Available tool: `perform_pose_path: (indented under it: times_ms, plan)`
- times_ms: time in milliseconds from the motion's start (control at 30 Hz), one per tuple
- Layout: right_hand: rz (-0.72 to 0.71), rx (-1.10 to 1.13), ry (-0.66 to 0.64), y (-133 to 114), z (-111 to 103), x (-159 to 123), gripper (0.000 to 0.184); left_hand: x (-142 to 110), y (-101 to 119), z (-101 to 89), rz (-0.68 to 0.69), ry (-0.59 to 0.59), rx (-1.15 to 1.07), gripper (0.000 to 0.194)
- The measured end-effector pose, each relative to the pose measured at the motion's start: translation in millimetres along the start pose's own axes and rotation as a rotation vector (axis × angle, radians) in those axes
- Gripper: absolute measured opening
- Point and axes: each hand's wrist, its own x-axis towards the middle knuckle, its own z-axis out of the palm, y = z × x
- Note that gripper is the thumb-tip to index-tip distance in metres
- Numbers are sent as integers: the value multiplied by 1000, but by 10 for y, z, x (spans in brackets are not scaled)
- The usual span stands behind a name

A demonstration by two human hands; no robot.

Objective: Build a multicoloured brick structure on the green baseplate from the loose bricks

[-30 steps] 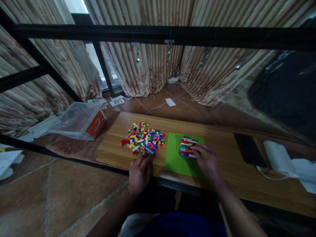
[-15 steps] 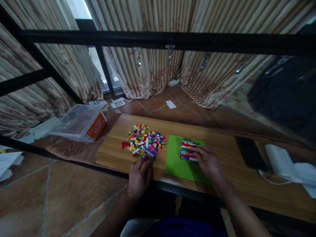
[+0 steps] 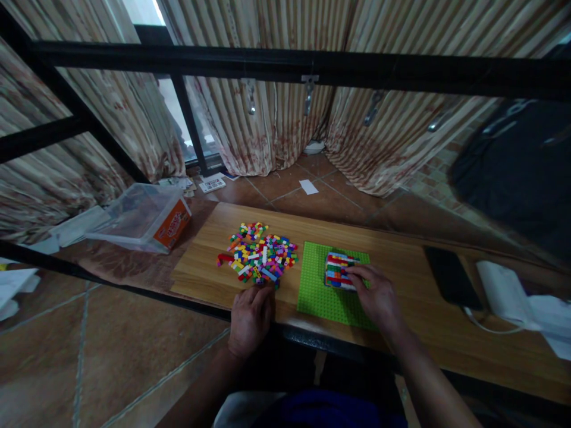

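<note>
A pile of small coloured bricks (image 3: 259, 257) lies on the wooden table (image 3: 414, 261). To its right is a green baseplate (image 3: 319, 294) carrying a multicoloured block of stacked bricks (image 3: 336, 268). My right hand (image 3: 377, 297) rests on the baseplate, its fingertips pinched against the block's right side. At the table's near edge, just below the pile, my left hand (image 3: 250, 318) has its fingers curled under; what they hold, if anything, is hidden.
A clear plastic box with an orange label (image 3: 143, 217) sits left of the table. A black phone (image 3: 448, 268) and a white device with a cable (image 3: 499, 285) lie at the right. A black metal frame (image 3: 285, 62) crosses above. Curtains hang behind.
Both hands stay nearly where they were; only the view has shifted slightly.
</note>
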Motion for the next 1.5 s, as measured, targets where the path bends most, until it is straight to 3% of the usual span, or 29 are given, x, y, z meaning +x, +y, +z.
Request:
perform_pose_path:
  times_ms: [600, 1033, 1300, 1500]
  plan:
    - [36, -22, -72, 8, -46, 71, 27, -5, -2, -3, -8, -17, -1, 21]
    - [174, 64, 72, -8, 2, 17, 31, -11, -11, 12, -8, -23, 12, 23]
    - [245, -30, 160, -126, 99, 49, 34, -4, 3, -4, -6, -17, 1, 22]
    - [346, 23, 184, 0, 132, 81, 36, -7, -8, 8, -2, -16, -1, 22]
